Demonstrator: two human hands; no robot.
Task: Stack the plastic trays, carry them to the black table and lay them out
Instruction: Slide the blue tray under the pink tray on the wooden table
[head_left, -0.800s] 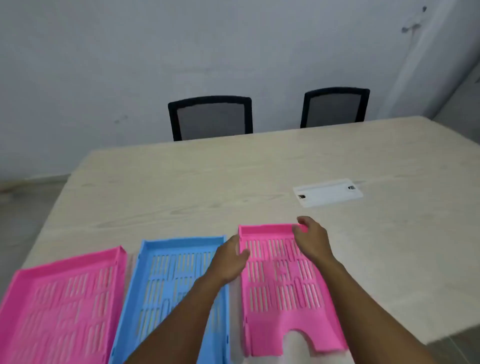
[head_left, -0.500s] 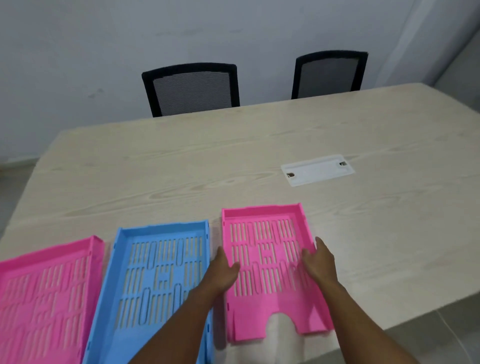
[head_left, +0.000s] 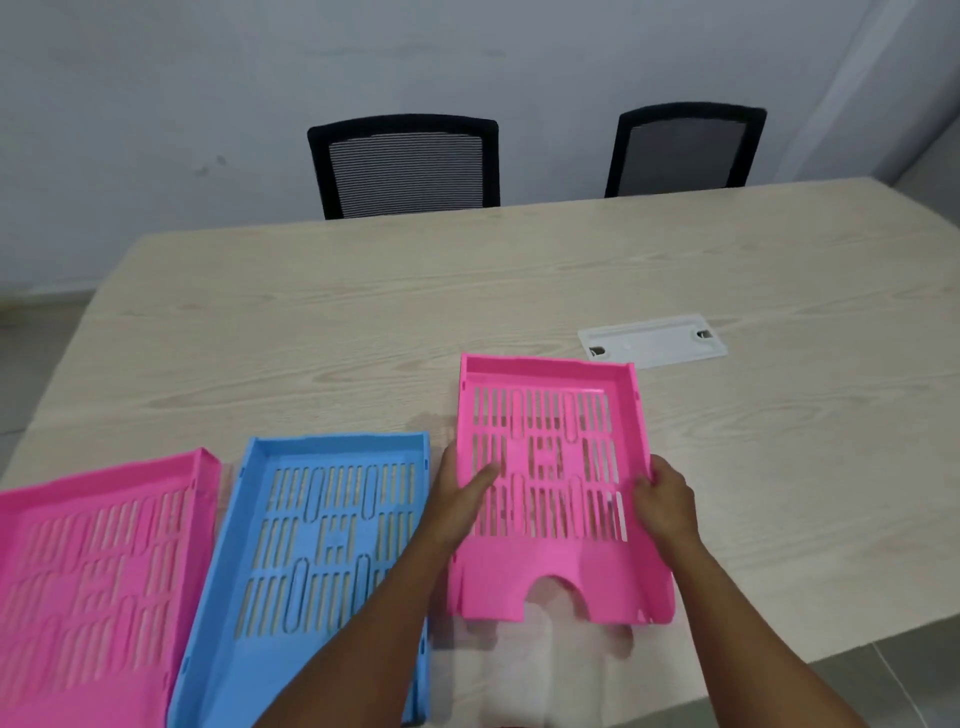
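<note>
Three slotted plastic trays are at the near edge of a light wooden table (head_left: 363, 322). The right pink tray (head_left: 550, 467) is lifted off the table, its shadow showing beneath it. My left hand (head_left: 462, 493) grips its left wall with the thumb inside. On the opposite wall, my right hand (head_left: 665, 499) holds the tray. A blue tray (head_left: 322, 561) lies flat in the middle, partly covered by my left forearm. Another pink tray (head_left: 88, 582) lies flat at the far left, cut off by the frame edge.
A white cable cover plate (head_left: 652, 344) is set into the table just beyond the lifted tray. Two black mesh chairs (head_left: 405, 166) (head_left: 685, 150) stand at the far side against a grey wall. Tiled floor shows at the right of the table.
My hands slid from the tray's far end to its side walls, closed on them, and raised the right pink tray off the table.
</note>
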